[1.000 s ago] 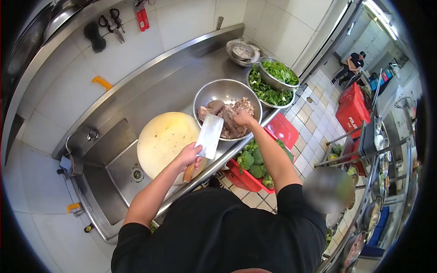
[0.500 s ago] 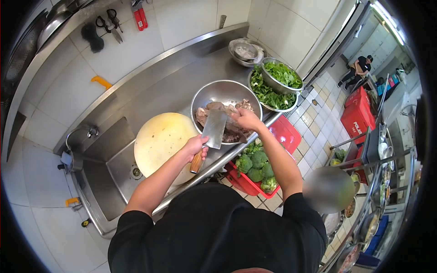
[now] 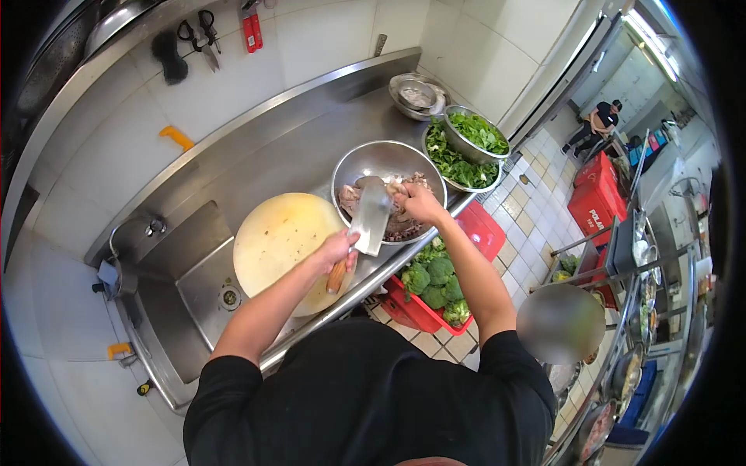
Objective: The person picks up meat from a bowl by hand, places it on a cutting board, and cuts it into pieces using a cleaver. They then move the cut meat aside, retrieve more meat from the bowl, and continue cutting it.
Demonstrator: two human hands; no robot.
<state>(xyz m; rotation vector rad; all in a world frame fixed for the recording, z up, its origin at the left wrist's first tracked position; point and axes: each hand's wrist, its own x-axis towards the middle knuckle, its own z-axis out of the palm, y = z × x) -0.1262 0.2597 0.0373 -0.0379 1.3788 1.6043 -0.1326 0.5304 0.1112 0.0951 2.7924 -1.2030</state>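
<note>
My left hand (image 3: 339, 250) is closed around a cleaver (image 3: 372, 219), gripping it where the broad blade meets the wooden handle. The blade is blurred and slants up over the near left part of a steel bowl (image 3: 365, 159). Inside the bowl lie pieces of meat (image 3: 402, 227), some larger, some chopped small. My right hand (image 3: 420, 204) reaches over the bowl's right rim, its fingers closed on a piece of meat beside the blade's upper end. The fingertips are partly hidden. Left of the bowl sits a round cutting board (image 3: 280, 241) with small dark bits on it.
A sink (image 3: 206, 268) with a tap lies left of the board. Bowls of leafy greens (image 3: 462, 167) stand beyond the meat bowl. A red crate (image 3: 416, 311) of broccoli is below the counter edge. A person (image 3: 598, 124) sits far off at right.
The cleaver has shifted slightly and its blade now looks smeared by motion. My right hand stays over the bowl with its fingers closed. The whole view has shifted a little.
</note>
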